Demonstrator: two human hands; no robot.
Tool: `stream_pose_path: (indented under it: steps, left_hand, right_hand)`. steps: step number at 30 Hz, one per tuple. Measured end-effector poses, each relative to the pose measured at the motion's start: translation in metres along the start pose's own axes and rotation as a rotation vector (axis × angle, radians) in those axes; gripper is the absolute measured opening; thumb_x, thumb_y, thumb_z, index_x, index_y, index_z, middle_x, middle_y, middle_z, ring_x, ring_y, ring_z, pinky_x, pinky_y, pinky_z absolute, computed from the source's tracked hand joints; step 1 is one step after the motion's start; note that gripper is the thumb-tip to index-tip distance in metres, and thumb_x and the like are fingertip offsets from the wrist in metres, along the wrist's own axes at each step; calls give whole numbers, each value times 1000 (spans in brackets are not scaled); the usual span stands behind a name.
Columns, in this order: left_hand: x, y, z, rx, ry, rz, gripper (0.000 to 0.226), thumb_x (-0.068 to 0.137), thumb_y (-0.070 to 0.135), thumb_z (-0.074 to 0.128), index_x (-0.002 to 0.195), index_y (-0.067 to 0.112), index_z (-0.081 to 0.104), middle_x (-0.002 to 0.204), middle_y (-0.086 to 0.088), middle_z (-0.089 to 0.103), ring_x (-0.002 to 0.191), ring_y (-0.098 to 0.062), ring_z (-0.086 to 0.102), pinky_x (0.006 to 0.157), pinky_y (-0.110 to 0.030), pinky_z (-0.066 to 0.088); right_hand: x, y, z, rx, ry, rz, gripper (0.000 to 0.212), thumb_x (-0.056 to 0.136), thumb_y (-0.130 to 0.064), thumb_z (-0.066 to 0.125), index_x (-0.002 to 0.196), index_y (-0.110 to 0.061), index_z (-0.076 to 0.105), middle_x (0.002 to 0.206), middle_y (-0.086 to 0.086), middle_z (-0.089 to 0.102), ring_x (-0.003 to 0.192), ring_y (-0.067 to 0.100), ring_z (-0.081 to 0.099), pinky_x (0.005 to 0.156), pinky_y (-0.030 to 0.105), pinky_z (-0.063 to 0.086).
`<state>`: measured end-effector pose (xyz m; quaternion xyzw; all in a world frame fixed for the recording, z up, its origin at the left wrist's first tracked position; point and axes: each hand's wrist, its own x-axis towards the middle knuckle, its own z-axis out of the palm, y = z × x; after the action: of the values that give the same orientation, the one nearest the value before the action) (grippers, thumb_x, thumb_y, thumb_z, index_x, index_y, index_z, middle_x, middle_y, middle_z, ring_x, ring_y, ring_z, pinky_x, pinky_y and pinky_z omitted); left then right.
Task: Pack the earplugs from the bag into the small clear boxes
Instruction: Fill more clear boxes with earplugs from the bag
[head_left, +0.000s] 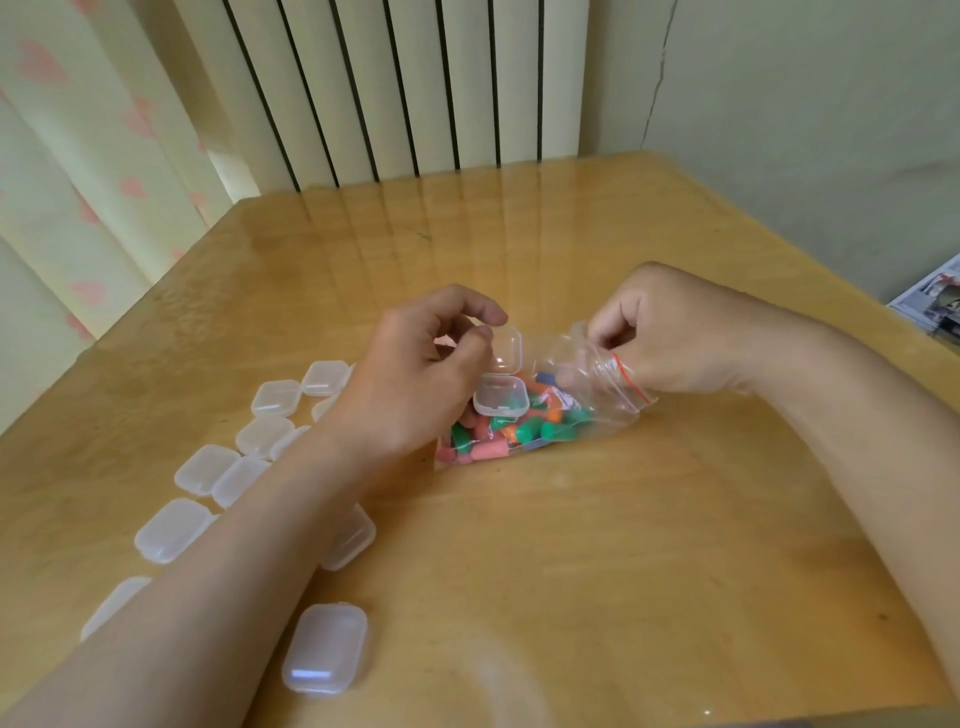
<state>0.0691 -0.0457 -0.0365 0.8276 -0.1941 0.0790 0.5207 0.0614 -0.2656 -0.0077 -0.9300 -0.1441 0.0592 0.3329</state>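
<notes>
A clear zip bag (587, 395) with a red seal line lies mid-table, full of several coloured earplugs (519, 434) in green, orange, pink and blue. My right hand (670, 338) has its fingers curled inside the bag's open mouth; what they hold is hidden. My left hand (415, 379) holds a small clear box (501, 395) with its lid swung up, just above the bag's left end. Thumb and fingers pinch the box at its hinge side.
Several shut clear boxes (270, 431) lie scattered on the wooden table (597, 545) at the left, one (326, 649) near the front edge. A radiator and curtain stand behind the table. Printed paper (935, 296) shows past the right edge.
</notes>
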Motion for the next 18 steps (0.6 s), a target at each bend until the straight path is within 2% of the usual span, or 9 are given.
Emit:
stream_pose_path:
  steps: [3,6,14,18]
  left_hand:
    - [-1,2,-1,4,-13,-20,21,98,5,53,96,19,68,79,-8,66,55,-17,67,47,-34,51]
    - [-1,3,-1,0,-22,-41,19,99,6,52,98,17,68,78,-5,65,56,-23,68,45,-37,52]
    - [0,1,-1,17,-25,-39,19,99,8,53,97,19,68,83,-12,68,65,-30,70,50,-36,55]
    - [1,-1,-1,29,-25,-30,20,98,10,54,95,22,68,81,-12,68,60,-31,68,52,-47,58]
  right_hand:
    - [-3,-2,1,30,-107,-19,12,77,-15,84,70,-12,75,60,6,64,53,8,51,55,24,43]
    - [-2,-1,4,55,-158,-26,11,75,-11,85,76,-17,76,70,-1,72,61,8,62,60,29,52]
    - [0,-3,8,6,-135,-33,22,75,6,71,75,-17,72,71,-1,71,61,9,61,62,35,55]
    - [-5,-5,1,35,-89,-46,23,78,6,67,74,-16,72,67,-4,70,59,9,60,59,29,49]
